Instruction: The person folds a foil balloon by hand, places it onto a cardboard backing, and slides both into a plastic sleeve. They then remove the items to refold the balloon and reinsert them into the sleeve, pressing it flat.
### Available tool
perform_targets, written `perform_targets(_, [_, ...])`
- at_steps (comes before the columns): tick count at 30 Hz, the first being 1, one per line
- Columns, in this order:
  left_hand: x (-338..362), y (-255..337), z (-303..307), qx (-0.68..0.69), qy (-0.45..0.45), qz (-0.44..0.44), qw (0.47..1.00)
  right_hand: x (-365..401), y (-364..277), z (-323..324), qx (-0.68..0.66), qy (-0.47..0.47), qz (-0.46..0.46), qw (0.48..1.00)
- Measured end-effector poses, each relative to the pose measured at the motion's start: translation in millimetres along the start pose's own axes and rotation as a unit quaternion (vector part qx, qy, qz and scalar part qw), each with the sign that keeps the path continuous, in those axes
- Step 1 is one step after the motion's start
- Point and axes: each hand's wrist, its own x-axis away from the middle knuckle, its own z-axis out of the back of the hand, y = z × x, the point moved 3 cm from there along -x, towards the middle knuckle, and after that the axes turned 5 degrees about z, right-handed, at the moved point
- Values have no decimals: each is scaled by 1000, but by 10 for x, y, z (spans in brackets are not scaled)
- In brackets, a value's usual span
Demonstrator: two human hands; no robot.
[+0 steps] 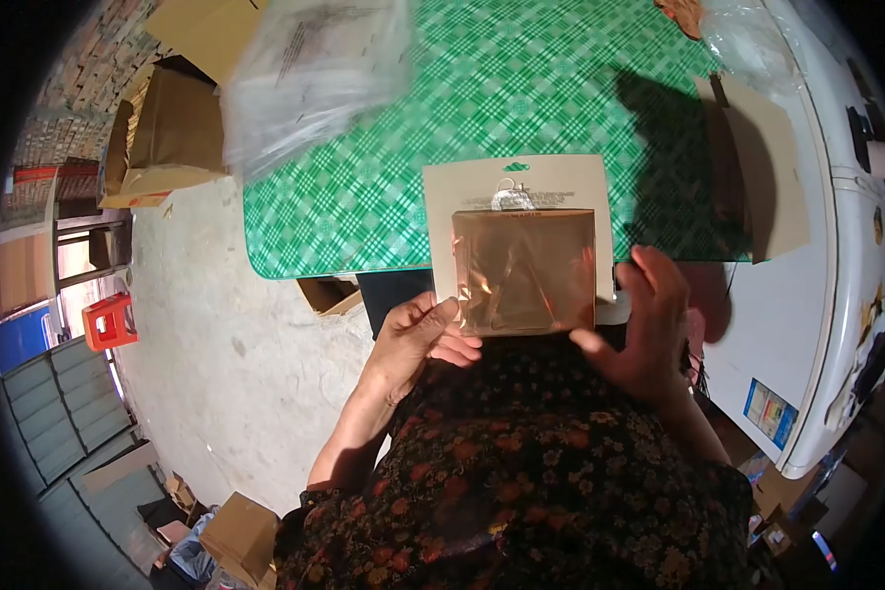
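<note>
A flat beige card [441,211] with a hang hole at its top lies over the near edge of the green checked table. On its front sits a shiny, copper-brown clear-wrapped pack [526,270]. My left hand [418,339] pinches the pack's lower left corner between thumb and fingers. Beside the lower right corner is my right hand [644,324], its fingers apart and curved, with the thumb tip close to the pack's edge. Whether that thumb touches the pack is hard to tell.
The green table [521,88] bears a stack of clear plastic bags [315,79] at the back left and a cardboard piece [772,167] at the right. An open cardboard box [177,133] stands left of the table, a red stool [109,322] farther left.
</note>
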Motion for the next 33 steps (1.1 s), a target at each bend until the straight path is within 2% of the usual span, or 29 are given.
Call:
perform_targets(2, [-17,0,-7,4,-5,-5,1000,-113,-162,-58,32,-28,41,998])
perform_targets(3, [-18,-4,-10,6,-6,-7,1000,-182,-207,-104,22,-59,34,997])
perform_targets(6, [2,26,-21,14,-6,3,1000,-228,-216,-230,5,-14,104,994])
perform_targets(11, [-1,38,-13,2,-3,11,1000,-347,-197,-237,-45,-2,67,997])
perform_targets(20, [-56,10,56,-7,-2,10,1000,-296,-154,-209,-44,21,44,998])
perform_targets(23, [-54,24,73,4,-2,6,1000,-6,21,-206,-58,56,-14,997])
perform_targets(24, [-49,19,78,9,-3,6,1000,146,148,-266,-144,82,-92,982])
perform_targets(26, [-37,-18,124,8,-34,12,999,448,355,-407,-306,130,-249,910])
perform_targets(29, [-21,-45,70,-18,-36,6,999,498,312,-350,-460,42,-370,806])
perform_targets(32, [-31,-72,26,-50,-36,-36,997,462,200,-437,-592,-82,-377,708])
perform_targets(33, [-29,-58,14,-60,-38,-55,996,425,179,-447,-586,-106,-362,717])
